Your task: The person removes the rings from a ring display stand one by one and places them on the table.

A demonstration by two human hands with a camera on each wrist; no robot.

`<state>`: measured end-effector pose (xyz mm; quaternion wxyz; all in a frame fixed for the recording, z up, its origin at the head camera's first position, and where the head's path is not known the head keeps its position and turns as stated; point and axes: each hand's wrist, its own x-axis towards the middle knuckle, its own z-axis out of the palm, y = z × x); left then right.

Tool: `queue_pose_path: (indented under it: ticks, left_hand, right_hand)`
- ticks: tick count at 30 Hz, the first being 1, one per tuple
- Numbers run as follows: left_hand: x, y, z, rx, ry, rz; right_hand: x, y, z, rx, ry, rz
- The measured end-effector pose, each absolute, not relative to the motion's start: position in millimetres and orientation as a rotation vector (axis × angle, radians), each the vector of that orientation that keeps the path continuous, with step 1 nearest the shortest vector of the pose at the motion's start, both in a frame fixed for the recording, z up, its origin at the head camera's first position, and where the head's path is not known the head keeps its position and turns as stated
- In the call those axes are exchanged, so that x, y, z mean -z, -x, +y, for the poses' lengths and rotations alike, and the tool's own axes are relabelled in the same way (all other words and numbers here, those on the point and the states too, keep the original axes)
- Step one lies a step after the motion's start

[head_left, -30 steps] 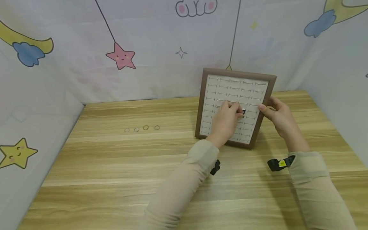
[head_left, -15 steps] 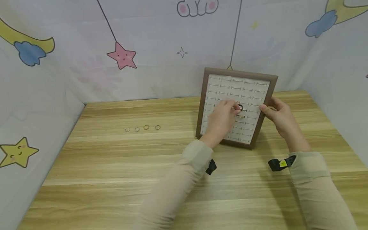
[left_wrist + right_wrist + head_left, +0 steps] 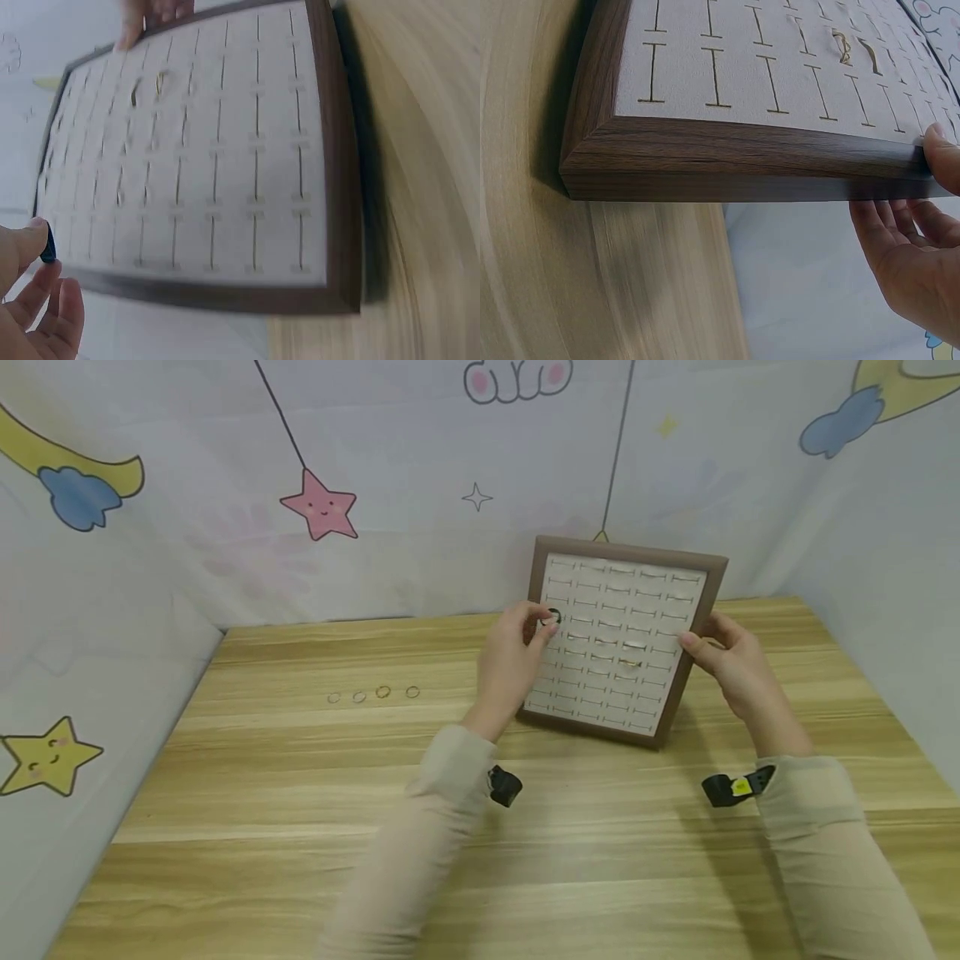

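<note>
A brown-framed ring display board point(image 3: 633, 551) with rows of slits in its white panel leans upright on the table. My right hand point(image 3: 737, 672) grips its right edge, thumb in front and fingers behind, as the right wrist view also shows. My left hand point(image 3: 507, 664) pinches a black ring point(image 3: 553, 617) between thumb and fingertips, in front of the board's left side. In the left wrist view this dark ring point(image 3: 49, 244) is seen edge-on. A gold ring point(image 3: 629, 662) sits in a slit right of the panel's middle, with a slit gaping slightly just above it.
Several thin rings point(image 3: 383, 692) lie in a row on the wooden table point(image 3: 300, 827), left of the board. White printed cloth point(image 3: 405, 552) hangs close behind the board and along both sides. A black strap point(image 3: 506, 786) hangs at the left wrist, another point(image 3: 727, 790) at the right.
My left hand has drawn the black ring out of the panel's middle and carried it left to the board's left side, uncovering the gold ring. The right hand keeps its grip on the edge.
</note>
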<state>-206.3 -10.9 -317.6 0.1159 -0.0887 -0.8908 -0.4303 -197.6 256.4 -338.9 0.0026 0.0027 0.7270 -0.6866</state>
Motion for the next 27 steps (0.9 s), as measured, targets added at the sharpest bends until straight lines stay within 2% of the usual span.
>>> queue_pose_path:
  ticks: [8,27]
  left_hand:
    - [337.5,216.0,-54.2,1.434,0.006,-2.553]
    - [388.1,218.2,-123.9,1.217,-0.198,-2.837]
  right_hand:
    - [338.6,197.7,257.7,2.139,-0.027,2.279]
    - [338.0,198.3,256.8,2.082,-0.042,2.337]
